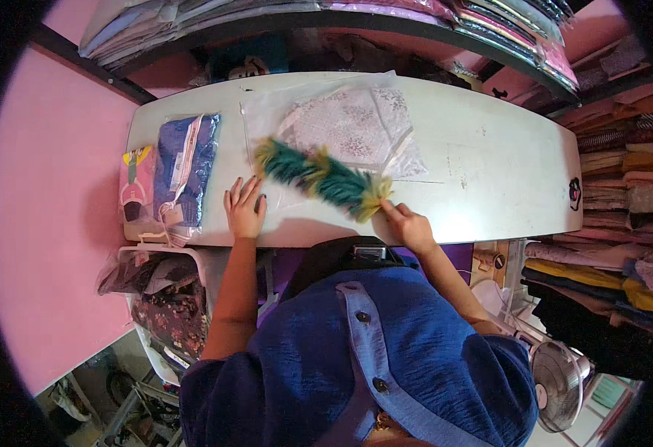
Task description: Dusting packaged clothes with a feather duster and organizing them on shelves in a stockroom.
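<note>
A fluffy green and yellow duster (pixel 326 179) stretches slantwise across the near part of a clear plastic bag (pixel 267 123). My right hand (pixel 410 225) is closed on the duster's right end; any handle is hidden in the fingers. Inside the bag lies a folded pale cloth (pixel 349 123) with a grey floral print. My left hand (pixel 245 208) rests on the white table (pixel 498 164) with fingers spread, beside the duster's left tip and the bag's near left corner, holding nothing.
Left on the table lie a bagged blue garment (pixel 181 171) and a pink and yellow packet (pixel 137 182). A shelf of bagged clothes (pixel 267 22) spans the far side. Folded fabrics (pixel 602 186) are stacked at right, above a fan (pixel 557 384). A white basket (pixel 196 261) stands near left.
</note>
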`<state>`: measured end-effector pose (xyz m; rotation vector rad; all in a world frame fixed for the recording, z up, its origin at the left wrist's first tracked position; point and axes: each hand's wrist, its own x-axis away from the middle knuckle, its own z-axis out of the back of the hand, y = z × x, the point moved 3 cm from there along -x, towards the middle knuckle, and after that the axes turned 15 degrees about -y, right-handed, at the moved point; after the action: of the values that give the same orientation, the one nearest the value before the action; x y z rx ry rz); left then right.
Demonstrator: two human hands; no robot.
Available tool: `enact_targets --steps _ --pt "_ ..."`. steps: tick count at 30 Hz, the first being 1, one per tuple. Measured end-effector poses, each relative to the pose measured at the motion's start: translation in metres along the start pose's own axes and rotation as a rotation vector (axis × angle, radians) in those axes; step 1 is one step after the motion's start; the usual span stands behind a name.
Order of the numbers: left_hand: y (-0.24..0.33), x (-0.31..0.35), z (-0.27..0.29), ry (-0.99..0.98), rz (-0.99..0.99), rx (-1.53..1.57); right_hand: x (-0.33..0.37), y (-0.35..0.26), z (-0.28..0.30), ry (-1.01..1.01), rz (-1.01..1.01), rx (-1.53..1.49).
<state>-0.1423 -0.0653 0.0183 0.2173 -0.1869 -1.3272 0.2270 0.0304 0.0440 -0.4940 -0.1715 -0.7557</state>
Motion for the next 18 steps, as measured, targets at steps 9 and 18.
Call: enact_targets --steps 9,18 --pt "0.003 -0.002 0.001 0.054 -0.023 0.011 0.007 0.027 -0.005 0.356 -0.146 -0.188" --pt "0.004 -0.003 0.000 0.057 -0.017 0.013 -0.012 0.019 0.005 0.330 -0.221 -0.222"
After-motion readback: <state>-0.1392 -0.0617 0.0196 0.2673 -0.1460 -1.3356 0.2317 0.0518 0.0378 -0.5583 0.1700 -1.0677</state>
